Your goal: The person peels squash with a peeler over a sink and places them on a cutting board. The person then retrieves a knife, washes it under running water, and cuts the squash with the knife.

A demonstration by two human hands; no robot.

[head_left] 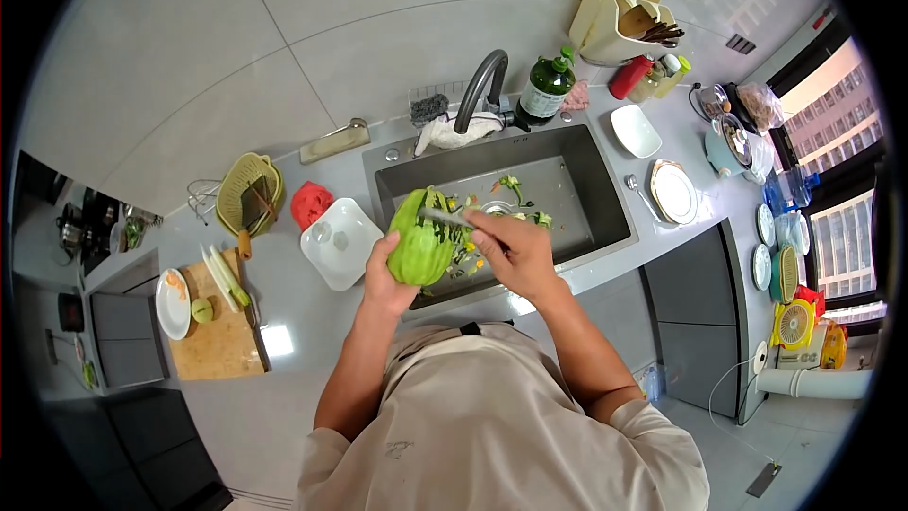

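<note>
Over the left part of the sink I see a large green gourd-like vegetable, pale where its skin is off and dark green in patches on its right side. My left hand is wrapped round its lower left side. In my right hand is a peeler or small blade, which touches the dark patches. Peelings and leafy scraps lie in the sink.
A black faucet arches behind the sink, beside a green bottle. Left of the sink are a white square dish, a red bag, a yellow-green basket and a cutting board. Plates sit to the right.
</note>
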